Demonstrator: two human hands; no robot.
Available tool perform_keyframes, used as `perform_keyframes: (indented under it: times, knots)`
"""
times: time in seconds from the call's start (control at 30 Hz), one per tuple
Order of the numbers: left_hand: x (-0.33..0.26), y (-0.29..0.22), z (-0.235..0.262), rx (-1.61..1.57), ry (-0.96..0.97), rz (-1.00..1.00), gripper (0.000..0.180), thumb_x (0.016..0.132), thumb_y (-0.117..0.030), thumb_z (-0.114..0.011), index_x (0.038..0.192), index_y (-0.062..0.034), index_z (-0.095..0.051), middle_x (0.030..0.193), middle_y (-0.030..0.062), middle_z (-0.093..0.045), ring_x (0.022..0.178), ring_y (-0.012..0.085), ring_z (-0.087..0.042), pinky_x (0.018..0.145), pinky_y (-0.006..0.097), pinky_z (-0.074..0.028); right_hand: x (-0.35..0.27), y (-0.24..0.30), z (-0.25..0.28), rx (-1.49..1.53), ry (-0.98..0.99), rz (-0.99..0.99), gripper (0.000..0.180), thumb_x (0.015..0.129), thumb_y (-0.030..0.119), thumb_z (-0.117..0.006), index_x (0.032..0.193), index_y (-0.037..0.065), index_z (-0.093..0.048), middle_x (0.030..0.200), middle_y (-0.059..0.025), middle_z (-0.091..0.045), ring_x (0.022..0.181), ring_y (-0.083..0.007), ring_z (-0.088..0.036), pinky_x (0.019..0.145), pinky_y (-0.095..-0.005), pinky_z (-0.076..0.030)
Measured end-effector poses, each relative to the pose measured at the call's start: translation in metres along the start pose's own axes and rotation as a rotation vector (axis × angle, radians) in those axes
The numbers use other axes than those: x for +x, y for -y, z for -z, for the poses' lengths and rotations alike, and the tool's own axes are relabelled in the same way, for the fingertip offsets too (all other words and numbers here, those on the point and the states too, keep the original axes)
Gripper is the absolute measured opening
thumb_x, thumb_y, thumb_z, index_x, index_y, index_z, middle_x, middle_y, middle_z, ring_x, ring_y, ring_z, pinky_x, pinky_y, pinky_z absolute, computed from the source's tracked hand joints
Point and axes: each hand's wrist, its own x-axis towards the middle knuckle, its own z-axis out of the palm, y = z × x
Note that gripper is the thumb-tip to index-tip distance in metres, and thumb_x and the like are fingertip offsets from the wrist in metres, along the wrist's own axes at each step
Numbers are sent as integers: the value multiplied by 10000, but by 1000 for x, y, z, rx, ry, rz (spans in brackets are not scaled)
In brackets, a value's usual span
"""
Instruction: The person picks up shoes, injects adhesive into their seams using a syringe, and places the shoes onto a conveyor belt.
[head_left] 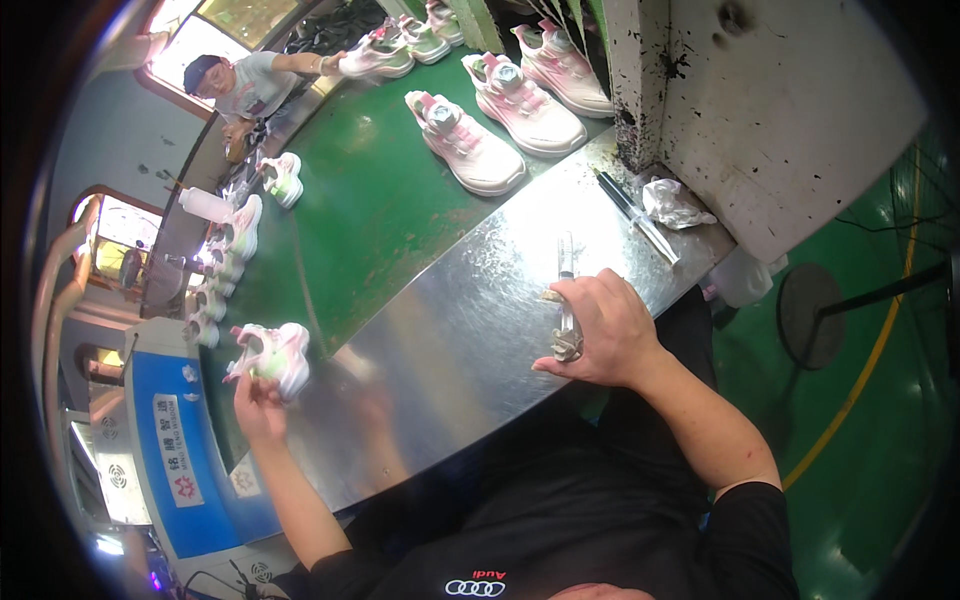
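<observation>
My left hand (262, 408) is closed on the near side of a white and pink sneaker (285, 358) with pale green touches, at the left end of the metal ledge. The fingertips are partly hidden against the shoe. Over the bright metal ledge (450, 365), my right hand (610, 330) grips a clear, slim syringe-like tool (568, 315) between thumb and fingers. Its narrow end points away from me. Grimy brown lumps cling to the tool near my thumb and fingertips.
Pink sneakers (465, 145) stand on the green belt (370, 200) beyond the ledge, and several more line its left side. A dark pen-like tool (625, 205) and crumpled white paper (677, 203) lie by a stained white panel (790, 110). Across the belt, a person (250, 90) reaches toward shoes.
</observation>
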Motion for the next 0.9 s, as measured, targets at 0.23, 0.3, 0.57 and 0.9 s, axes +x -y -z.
perform_keyframes:
  times: [0.23,0.3,0.57,0.9]
  knots:
    - [-119,49,-73,46,157,34,256,945,-221,-411,804,-33,-512,568,71,-524,517,205,-580,378,225,-397,2,9,18,104,121,-80,731,631,498,-726,1154,47,-486,834,-103,-544,740,-276,-493,689,-374,-421]
    - [-139,61,-82,155,289,23,248,940,-203,-436,884,29,-501,572,96,-539,531,233,-595,403,247,-432,4,17,19,158,144,-124,750,631,478,-732,1182,38,-476,801,-109,-547,732,-283,-498,684,-371,-421]
    - [-81,70,-63,58,234,97,183,885,-196,-479,776,-50,-491,681,96,-575,568,169,-568,494,252,-452,13,33,48,-72,458,0,662,654,553,-664,1082,59,-561,754,-99,-553,687,-260,-527,637,-363,-442]
    - [66,104,-8,430,476,173,418,915,-405,-471,1028,-21,-594,913,58,-626,811,144,-605,723,278,-486,15,28,54,-44,597,-50,693,647,454,-701,1189,82,-483,873,-111,-576,826,-290,-567,693,-379,-479]
